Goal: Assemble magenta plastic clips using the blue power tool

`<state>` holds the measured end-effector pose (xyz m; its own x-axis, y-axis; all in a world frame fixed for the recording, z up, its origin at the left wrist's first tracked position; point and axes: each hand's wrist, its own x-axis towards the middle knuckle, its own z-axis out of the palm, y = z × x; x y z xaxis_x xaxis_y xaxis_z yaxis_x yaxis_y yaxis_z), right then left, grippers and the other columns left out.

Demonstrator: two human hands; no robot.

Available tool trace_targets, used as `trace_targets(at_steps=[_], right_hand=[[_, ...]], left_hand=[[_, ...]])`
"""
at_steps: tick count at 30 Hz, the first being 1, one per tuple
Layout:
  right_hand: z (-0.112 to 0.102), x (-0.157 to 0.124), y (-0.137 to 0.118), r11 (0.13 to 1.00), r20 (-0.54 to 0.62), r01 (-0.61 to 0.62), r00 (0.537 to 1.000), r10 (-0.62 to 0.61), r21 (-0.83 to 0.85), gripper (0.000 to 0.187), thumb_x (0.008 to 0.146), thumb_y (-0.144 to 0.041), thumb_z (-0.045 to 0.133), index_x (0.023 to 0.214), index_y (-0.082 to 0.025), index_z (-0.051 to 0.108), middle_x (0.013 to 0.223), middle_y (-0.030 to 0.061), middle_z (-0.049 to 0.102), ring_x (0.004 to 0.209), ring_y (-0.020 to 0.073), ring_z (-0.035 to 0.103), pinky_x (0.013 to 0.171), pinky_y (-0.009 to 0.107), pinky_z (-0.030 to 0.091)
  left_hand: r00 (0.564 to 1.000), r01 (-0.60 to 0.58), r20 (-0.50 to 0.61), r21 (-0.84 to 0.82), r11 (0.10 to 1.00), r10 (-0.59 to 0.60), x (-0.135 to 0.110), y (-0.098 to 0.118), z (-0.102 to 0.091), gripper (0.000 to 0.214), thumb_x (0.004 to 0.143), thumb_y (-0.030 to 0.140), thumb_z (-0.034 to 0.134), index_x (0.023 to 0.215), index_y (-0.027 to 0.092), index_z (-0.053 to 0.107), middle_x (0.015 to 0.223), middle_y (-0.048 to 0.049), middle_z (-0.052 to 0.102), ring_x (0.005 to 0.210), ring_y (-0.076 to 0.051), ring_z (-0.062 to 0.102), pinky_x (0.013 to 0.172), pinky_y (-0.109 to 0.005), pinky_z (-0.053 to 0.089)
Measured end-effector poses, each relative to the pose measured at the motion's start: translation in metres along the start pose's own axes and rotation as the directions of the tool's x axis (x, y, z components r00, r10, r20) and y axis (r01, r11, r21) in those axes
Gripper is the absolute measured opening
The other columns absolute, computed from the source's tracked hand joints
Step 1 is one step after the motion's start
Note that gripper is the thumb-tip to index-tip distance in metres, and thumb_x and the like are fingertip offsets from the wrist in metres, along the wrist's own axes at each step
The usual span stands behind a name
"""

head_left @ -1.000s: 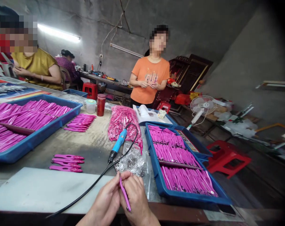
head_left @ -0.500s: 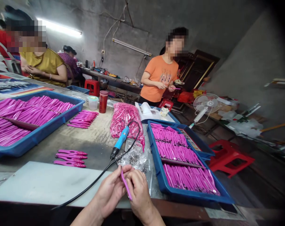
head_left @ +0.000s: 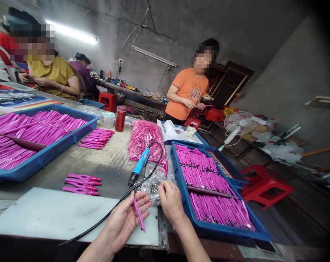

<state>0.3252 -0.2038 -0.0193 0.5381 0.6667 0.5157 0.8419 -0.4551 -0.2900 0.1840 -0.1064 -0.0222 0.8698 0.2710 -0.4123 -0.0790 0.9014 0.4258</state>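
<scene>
A slim, slightly curved pink piece (head_left: 139, 214) with a dark lower end lies across my left hand (head_left: 121, 225). The thumb keeps it against the palm while the other fingers stretch out, palm up, above the edge of a white board (head_left: 61, 214). To the right, my right hand (head_left: 171, 202) has its fingers curled together at a clear plastic bag of small metal parts (head_left: 154, 188); its fingertips are partly hidden, so what they pinch does not show. Behind the bag a blue electric screwdriver (head_left: 140, 165) leans against a bag of pink parts (head_left: 145, 136).
Blue trays full of pink pieces stand at left (head_left: 85, 127) and right (head_left: 222, 231). Pink pieces lie in two groups (head_left: 81, 184) on the table. A black cable (head_left: 99, 220) crosses the board. An orange-shirted person (head_left: 188, 91) stands opposite; others sit at left.
My hands have come apart. The right one has let go of the pink piece and moved up and right to the bag of metal parts; the left one keeps the piece, fingers now extended.
</scene>
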Motion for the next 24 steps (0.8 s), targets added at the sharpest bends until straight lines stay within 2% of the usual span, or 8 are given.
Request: trace_targets(at_steps=[10, 15, 18, 21, 23, 24], right_hand=[[0.013, 0.012, 0.001, 0.988, 0.057, -0.010, 0.998, 0.019, -0.155, 0.019, 0.079, -0.013, 0.047, 0.062, -0.020, 0.049, 0.064, 0.0037, 0.057, 0.065, 0.0184, 0.054, 0.059, 0.029, 0.030], [0.014, 0.011, 0.002, 0.992, 0.035, -0.040, 0.998, 0.045, -0.121, 0.018, 0.078, -0.011, 0.049, 0.061, -0.019, 0.053, 0.065, 0.0051, 0.059, 0.068, 0.0194, 0.056, 0.061, 0.029, 0.032], [0.008, 0.011, 0.001, 0.997, 0.004, -0.054, 0.998, 0.055, -0.053, 0.019, 0.080, -0.013, 0.047, 0.065, -0.019, 0.057, 0.066, 0.0035, 0.060, 0.069, 0.0177, 0.056, 0.062, 0.028, 0.036], [-0.015, 0.008, -0.007, 0.993, -0.049, -0.060, 0.997, 0.065, 0.106, 0.020, 0.085, -0.020, 0.042, 0.074, -0.018, 0.059, 0.071, 0.0029, 0.061, 0.069, 0.0148, 0.057, 0.063, 0.026, 0.042], [-0.041, 0.000, -0.016, 0.890, -0.107, -0.087, 0.983, 0.150, 0.447, 0.020, 0.086, -0.028, 0.044, 0.081, -0.018, 0.060, 0.075, 0.0040, 0.061, 0.068, 0.0152, 0.058, 0.062, 0.026, 0.045], [-0.056, -0.006, -0.020, 0.826, -0.134, -0.092, 0.971, 0.198, 0.556, 0.019, 0.085, -0.032, 0.047, 0.082, -0.019, 0.061, 0.074, 0.0038, 0.061, 0.066, 0.0154, 0.057, 0.059, 0.027, 0.045]], left_hand=[[1.000, 0.001, -0.020, -0.002, 1.000, -0.001, -0.004, 0.002, -0.001, 0.023, 0.086, 0.026, 0.049, 0.097, 0.009, 0.058, 0.097, -0.0146, 0.066, 0.092, -0.024, 0.063, 0.082, -0.034, 0.048], [0.999, -0.036, -0.011, 0.041, 0.999, 0.037, -0.008, 0.002, 0.001, 0.019, 0.083, 0.026, 0.054, 0.091, 0.009, 0.061, 0.085, -0.0121, 0.067, 0.081, -0.023, 0.064, 0.077, -0.034, 0.048], [0.992, -0.116, 0.062, 0.070, 0.991, 0.112, -0.023, 0.008, 0.010, 0.020, 0.079, 0.028, 0.059, 0.086, 0.010, 0.063, 0.069, -0.0059, 0.062, 0.063, -0.017, 0.060, 0.068, -0.031, 0.049], [0.968, -0.218, 0.140, 0.069, 0.973, 0.207, -0.050, 0.020, 0.019, 0.019, 0.076, 0.030, 0.063, 0.085, 0.014, 0.065, 0.057, 0.0009, 0.053, 0.048, -0.010, 0.048, 0.057, -0.028, 0.046], [0.958, -0.250, 0.157, 0.035, 0.968, 0.242, -0.070, 0.028, 0.017, 0.014, 0.075, 0.028, 0.065, 0.083, 0.017, 0.066, 0.052, 0.0018, 0.050, 0.045, -0.010, 0.045, 0.053, -0.028, 0.045], [0.957, -0.257, 0.141, -0.004, 0.966, 0.255, -0.078, 0.031, 0.013, 0.013, 0.074, 0.027, 0.065, 0.083, 0.018, 0.066, 0.049, 0.0018, 0.049, 0.044, -0.011, 0.045, 0.051, -0.029, 0.044]])
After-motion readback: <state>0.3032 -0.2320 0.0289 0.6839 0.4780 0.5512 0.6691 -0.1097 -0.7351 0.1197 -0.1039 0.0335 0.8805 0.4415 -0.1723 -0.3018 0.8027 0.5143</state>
